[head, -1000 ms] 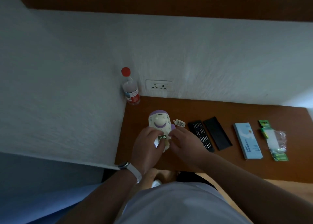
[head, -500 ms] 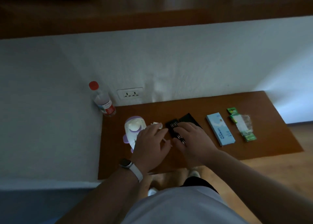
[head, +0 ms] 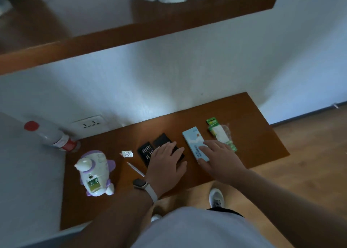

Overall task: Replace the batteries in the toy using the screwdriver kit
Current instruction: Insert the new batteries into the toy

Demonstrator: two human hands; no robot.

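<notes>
Wooden table (head: 253, 135): toy (head: 94, 172), bottle (head: 54, 138), box (head: 193, 140)

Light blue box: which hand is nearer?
Right. The right hand lies over the near end of the light blue box; the left hand covers the black bit case to the box's left, apart from it.

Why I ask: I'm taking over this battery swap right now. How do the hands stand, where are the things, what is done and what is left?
Left hand: flat, open, resting on the black screwdriver kit. Right hand: open, touching the light-blue box.
Toy lies left on the table, compartment showing green; small white cover and screwdriver lie beside it. Battery pack far right.
Done: cover seemingly off.
Left: whether batteries are swapped is unclear; then close, screw.
</notes>
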